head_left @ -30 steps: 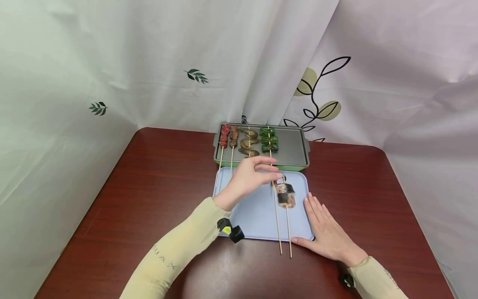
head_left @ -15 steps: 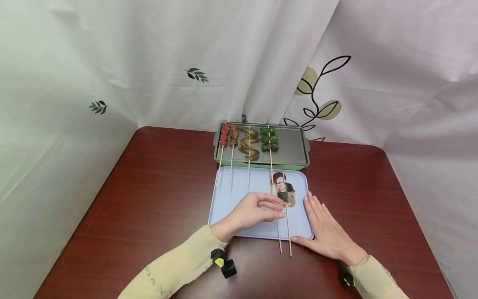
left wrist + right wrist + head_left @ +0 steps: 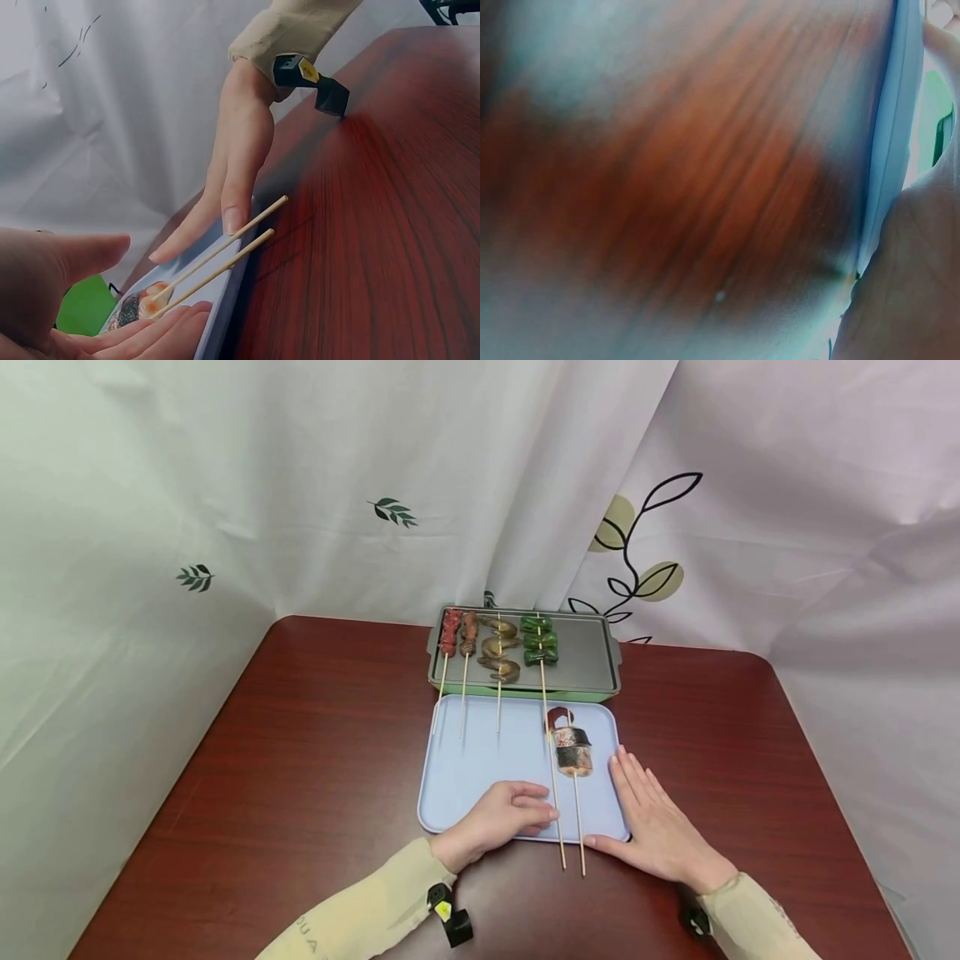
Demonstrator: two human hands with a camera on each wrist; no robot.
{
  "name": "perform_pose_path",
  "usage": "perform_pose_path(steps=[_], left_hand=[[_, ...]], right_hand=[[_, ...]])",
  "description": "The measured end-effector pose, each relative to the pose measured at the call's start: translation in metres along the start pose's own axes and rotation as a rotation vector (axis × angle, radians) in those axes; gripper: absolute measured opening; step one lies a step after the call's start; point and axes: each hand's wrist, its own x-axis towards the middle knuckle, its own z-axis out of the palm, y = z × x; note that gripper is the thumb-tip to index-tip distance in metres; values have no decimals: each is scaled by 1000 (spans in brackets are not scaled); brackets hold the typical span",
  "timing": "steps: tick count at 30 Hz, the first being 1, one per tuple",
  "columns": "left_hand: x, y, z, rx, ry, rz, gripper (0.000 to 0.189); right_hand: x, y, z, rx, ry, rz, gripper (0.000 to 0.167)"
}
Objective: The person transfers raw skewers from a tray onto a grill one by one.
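My left hand (image 3: 504,814) hovers at the near edge of the pale blue tray (image 3: 480,752), fingers loosely bent, close beside the thin stick (image 3: 557,802) of a skewer. In the left wrist view its thumb stands apart from the fingers, with nothing pinched between them. A fish-slice skewer (image 3: 573,752), with black-skinned chunks, lies on the tray's right side. Beside its tip is a dark red curved piece (image 3: 558,718), partly covered. Both sticks overhang the tray's near edge. My right hand (image 3: 660,835) lies with straight fingers along the tray's right edge.
Behind the tray stands a grey grill pan (image 3: 585,660) with a green base. Across it lie two meat skewers (image 3: 460,633), a shrimp skewer (image 3: 500,647) and a green pepper skewer (image 3: 540,642), their sticks reaching over the tray. White curtains enclose the brown table (image 3: 322,760).
My left hand has drawn back from the tray's far side to its near edge, uncovering the shrimp skewer's stick and the dark red piece. The right hand has kept its place.
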Motion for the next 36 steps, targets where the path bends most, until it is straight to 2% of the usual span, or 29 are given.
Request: perform_pose_path(steps=[4, 10, 17, 24, 36], left_hand=[[3, -3, 4, -32, -13, -17, 45], [8, -2, 5, -15, -14, -51, 47], [10, 2, 4, -45, 10, -21, 43], [7, 4, 3, -106, 25, -33, 41], [4, 1, -7, -83, 53, 19, 43]], right_hand=[[-1, 0, 1, -2, 12, -9, 116], [-2, -1, 2, -5, 28, -20, 116], [-2, -1, 1, 5, -1, 3, 117], [-2, -1, 2, 8, -6, 7, 117], [0, -1, 0, 1, -2, 4, 117]])
